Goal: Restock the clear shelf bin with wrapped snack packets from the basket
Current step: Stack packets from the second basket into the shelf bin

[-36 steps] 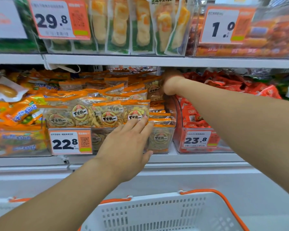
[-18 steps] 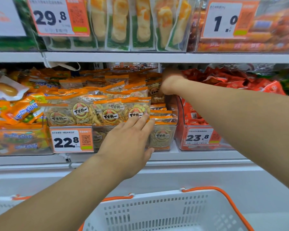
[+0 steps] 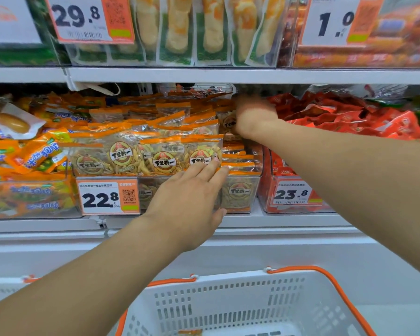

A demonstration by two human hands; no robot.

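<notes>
A: Where are your hands?
B: Your left hand (image 3: 192, 202) lies flat, fingers straight against the front snack packets (image 3: 163, 157) heaped in the clear bin (image 3: 240, 190).
A: And your right hand (image 3: 252, 116)?
B: Blurred at the bin's back, on a packet; grip unclear. The basket (image 3: 240, 304) sits below

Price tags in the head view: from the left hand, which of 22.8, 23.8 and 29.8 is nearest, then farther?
From the left hand:
1. 22.8 tag, just to its left, same shelf.
2. 23.8 tag, off to its right, on the red bin.
3. 29.8 tag, upper shelf, far above left.
</notes>
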